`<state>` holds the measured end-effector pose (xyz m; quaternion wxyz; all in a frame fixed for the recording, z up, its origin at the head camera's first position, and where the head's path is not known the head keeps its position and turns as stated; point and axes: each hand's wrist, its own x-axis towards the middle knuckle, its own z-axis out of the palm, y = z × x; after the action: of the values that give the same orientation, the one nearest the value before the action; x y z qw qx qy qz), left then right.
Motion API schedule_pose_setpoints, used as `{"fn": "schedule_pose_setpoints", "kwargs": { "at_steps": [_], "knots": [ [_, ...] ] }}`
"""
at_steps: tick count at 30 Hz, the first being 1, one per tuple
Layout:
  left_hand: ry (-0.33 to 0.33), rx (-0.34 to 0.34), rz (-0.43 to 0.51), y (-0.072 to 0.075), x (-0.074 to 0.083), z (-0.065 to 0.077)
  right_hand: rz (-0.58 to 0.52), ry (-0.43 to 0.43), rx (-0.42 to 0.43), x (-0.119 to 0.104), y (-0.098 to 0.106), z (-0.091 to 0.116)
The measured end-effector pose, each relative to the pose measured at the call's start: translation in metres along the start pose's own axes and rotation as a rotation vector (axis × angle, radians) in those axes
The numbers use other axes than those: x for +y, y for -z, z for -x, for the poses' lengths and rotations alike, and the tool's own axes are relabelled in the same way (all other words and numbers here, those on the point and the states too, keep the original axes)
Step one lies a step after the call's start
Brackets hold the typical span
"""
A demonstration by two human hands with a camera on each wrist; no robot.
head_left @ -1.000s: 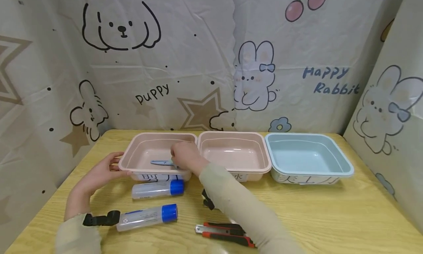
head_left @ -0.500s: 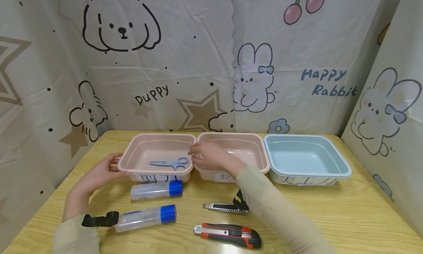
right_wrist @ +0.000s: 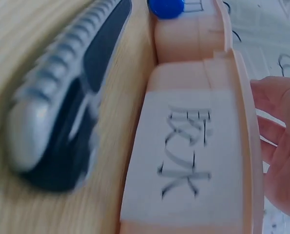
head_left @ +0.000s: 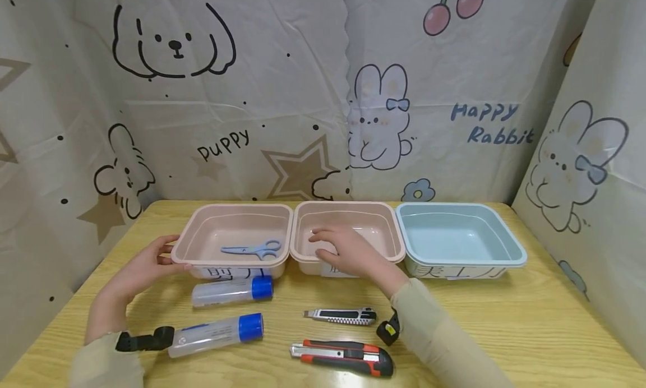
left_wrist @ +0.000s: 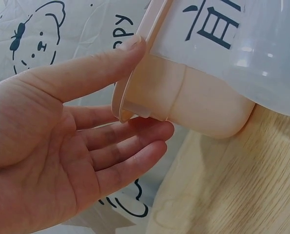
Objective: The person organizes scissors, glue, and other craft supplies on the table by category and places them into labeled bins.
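My left hand (head_left: 146, 270) grips the near left corner of the left pink bin (head_left: 202, 236); in the left wrist view the thumb lies on its rim and the other fingers are under it. Light blue scissors (head_left: 254, 249) lie flat on that bin's floor, handles to the right. My right hand (head_left: 348, 253) is over the middle pink bin (head_left: 386, 231), fingers loosely bent, holding nothing. In the right wrist view that bin's paper label (right_wrist: 183, 161) shows, with the hand (right_wrist: 283, 141) beyond the rim.
A light blue bin (head_left: 454, 236) stands at right in the row. In front lie two clear glue bottles with blue caps, one nearer the bins (head_left: 224, 292), one lower (head_left: 207, 336). A silver-black utility knife (head_left: 340, 316) and a red-black utility knife (head_left: 343, 356) lie right of them.
My right hand has let go of the scissors in the left bin and moved right, over the middle bin. The left hand keeps its place on the left bin. The view has shifted slightly.
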<state>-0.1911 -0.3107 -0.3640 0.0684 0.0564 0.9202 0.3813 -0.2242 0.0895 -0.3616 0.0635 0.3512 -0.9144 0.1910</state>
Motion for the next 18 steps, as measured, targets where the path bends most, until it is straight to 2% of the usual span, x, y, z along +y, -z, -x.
{"fn": "schedule_pose_setpoints", "kwargs": {
  "at_steps": [3,8,12,18],
  "knots": [
    [0.004,-0.002,-0.001,0.0,0.0,0.0,0.014,-0.027,0.059,0.006,0.005,0.016],
    [-0.006,0.002,0.006,0.0,0.0,-0.001,0.047,-0.095,0.111,0.017,0.017,0.042],
    [-0.005,0.004,-0.006,-0.001,0.001,-0.002,0.07,-0.169,0.169,0.031,0.027,0.064],
    [0.012,0.009,-0.022,-0.002,0.001,-0.001,0.042,-0.303,0.224,0.056,0.042,0.096]
  ]
}}
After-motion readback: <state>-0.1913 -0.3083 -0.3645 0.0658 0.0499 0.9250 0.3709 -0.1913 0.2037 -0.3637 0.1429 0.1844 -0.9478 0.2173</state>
